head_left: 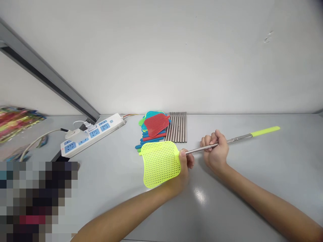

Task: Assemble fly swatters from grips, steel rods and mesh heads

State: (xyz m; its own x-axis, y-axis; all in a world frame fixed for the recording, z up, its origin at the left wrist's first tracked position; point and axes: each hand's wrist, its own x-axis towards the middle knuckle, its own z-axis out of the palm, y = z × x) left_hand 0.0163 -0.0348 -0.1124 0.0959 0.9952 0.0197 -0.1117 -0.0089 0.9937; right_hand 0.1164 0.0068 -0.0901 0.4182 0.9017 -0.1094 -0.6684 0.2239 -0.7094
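Note:
A yellow-green fly swatter [161,164] with a metal telescopic rod [199,149] and a matching handle [266,131] spans the middle of the view, its handle end pointing right. Just where the mesh head meets the rod, my left hand [185,164] pinches it, thumb on top. My right hand [215,149] is wrapped around the rod farther along, toward the handle. Behind my left hand lie a red swatter head [156,124] and a blue one [152,116], stacked on loose blue and red handles [152,138]. Beside them several metal rods [178,127] lie in a row.
A white power strip [93,136] with plugs and cables sits at the left on the grey table [252,201]. Plastic-wrapped colourful items [20,121] lie beyond a metal frame post [50,74]. A pale wall [176,67] rises behind the table. The lower left is pixelated.

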